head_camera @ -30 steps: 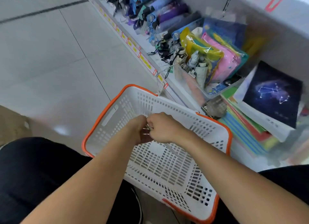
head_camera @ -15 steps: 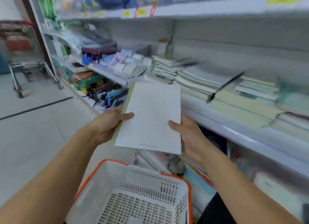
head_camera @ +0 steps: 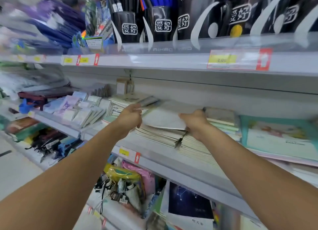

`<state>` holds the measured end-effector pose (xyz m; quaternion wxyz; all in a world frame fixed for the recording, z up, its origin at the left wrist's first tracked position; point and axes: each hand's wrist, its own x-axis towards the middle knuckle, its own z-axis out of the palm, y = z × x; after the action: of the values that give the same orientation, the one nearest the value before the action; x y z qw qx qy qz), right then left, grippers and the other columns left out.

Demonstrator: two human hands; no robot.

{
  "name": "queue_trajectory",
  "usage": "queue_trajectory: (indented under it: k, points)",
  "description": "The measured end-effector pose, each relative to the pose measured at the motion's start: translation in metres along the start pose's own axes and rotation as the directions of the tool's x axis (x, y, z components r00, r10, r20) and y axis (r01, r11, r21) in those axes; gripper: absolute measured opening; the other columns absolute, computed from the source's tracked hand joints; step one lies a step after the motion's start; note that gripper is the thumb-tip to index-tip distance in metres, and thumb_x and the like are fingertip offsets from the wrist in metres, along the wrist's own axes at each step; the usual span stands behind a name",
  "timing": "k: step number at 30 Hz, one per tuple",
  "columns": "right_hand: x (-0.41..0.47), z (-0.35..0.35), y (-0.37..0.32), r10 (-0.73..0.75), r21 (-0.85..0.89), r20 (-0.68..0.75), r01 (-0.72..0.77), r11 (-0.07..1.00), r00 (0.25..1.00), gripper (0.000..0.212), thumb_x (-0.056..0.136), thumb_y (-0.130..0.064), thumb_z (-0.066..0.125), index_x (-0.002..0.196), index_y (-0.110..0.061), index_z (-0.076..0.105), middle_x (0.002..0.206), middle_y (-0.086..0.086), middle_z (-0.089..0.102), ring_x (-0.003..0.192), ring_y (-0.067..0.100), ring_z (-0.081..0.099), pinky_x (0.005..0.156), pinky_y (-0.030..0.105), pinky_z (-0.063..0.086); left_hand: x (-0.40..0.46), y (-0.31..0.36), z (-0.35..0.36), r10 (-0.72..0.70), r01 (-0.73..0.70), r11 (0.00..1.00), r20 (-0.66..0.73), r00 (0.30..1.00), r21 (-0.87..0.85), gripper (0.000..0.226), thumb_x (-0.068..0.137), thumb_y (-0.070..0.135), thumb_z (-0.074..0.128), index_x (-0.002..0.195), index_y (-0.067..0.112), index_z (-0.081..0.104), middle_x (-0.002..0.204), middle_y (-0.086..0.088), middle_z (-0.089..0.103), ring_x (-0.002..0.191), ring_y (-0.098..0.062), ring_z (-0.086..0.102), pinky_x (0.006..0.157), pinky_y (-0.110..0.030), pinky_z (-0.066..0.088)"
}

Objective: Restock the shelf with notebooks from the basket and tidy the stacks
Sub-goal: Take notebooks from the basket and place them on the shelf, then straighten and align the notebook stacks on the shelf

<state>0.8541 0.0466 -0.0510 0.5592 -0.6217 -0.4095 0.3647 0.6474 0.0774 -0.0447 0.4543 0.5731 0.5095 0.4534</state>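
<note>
A pale notebook lies flat on top of a stack of notebooks on the middle shelf. My left hand grips its left edge, fingers curled over it. At the right edge my right hand holds the same notebook, thumb on top. A second stack leans against the first one just below my right hand. The basket is out of view.
Small notepads fill the shelf to the left and large teal pads lie to the right. The shelf above carries black pen holders, close over my hands. Pouches and a dark starry notebook sit on the shelf below.
My hands took one notebook out of the white basket, lifted it and carried it forward onto the shelf stack. The view rose from the basket to the shelves.
</note>
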Motion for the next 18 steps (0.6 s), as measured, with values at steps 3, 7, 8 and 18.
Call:
queue_trajectory:
  k: [3,7,8,18]
  points:
    - [-0.007,-0.007,-0.008,-0.089,-0.497,0.057,0.106,0.861,0.994,0.063,0.071,-0.049,0.080,0.109,-0.004,0.058,0.101,0.006,0.065,0.096,0.026,0.063,0.084,0.034,0.053,0.026,-0.017,0.007,0.098,-0.098,0.961,0.011,0.995,0.260,0.064,0.081,-0.012,0.057,0.138,0.013,0.043,0.129,-0.005,0.048,0.100,-0.017,0.056,0.065,-0.026,0.047]
    - [-0.006,-0.015,-0.004,-0.067,-0.764,0.127,0.140,0.630,0.990,0.102,0.057,-0.065,0.083,0.130,-0.004,0.047,0.129,0.009,0.053,0.120,0.028,0.050,0.092,0.032,0.047,0.055,-0.037,0.007,0.129,-0.137,0.906,0.047,0.991,0.400,0.075,0.077,-0.003,0.069,0.144,0.014,0.039,0.131,0.000,0.048,0.119,-0.021,0.051,0.084,-0.027,0.043]
    - [-0.002,-0.015,-0.005,-0.033,-0.770,0.124,0.117,0.627,0.992,0.108,0.054,-0.064,0.085,0.132,-0.003,0.044,0.131,0.010,0.052,0.121,0.028,0.050,0.091,0.032,0.047,0.061,-0.040,0.007,0.093,-0.109,0.929,0.061,0.994,0.355,0.075,0.077,-0.002,0.069,0.144,0.014,0.039,0.130,0.001,0.050,0.118,-0.021,0.052,0.086,-0.029,0.046]
    - [0.011,0.000,-0.022,0.082,-0.827,0.208,0.130,0.547,0.975,0.056,0.063,-0.042,0.090,0.081,-0.012,0.046,0.094,0.002,0.052,0.073,0.013,0.050,0.062,0.027,0.042,0.077,-0.040,0.016,-0.101,0.088,0.990,0.117,0.988,0.113,0.068,0.070,-0.017,0.047,0.120,0.027,0.062,0.080,-0.007,0.059,0.075,-0.021,0.053,0.059,-0.024,0.041]
